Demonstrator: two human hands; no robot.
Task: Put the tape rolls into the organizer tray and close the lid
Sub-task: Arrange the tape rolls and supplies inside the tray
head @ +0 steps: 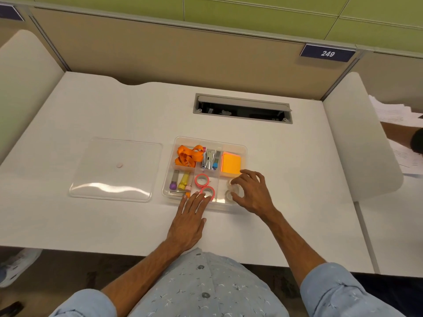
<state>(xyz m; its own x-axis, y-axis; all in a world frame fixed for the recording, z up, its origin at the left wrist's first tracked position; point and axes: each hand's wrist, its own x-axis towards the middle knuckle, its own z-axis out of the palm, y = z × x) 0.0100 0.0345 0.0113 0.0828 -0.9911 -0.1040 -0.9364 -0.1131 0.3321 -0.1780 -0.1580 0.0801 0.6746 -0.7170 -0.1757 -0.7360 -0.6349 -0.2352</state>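
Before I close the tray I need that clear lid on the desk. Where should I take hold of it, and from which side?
Take the lid by its right edge, the one nearest the organizer tray. It lies flat and thin on the desk with a raised rim, so likely slide fingertips under that rim, thumb on top; the left hand is closest.

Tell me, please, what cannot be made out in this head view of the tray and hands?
- Near clear tape roll: partly covered by the right hand; actual grip unclear.
- Near pink tape roll: front edge behind left hand fingertips; contact uncertain.
- Papers: cut off by right frame edge.
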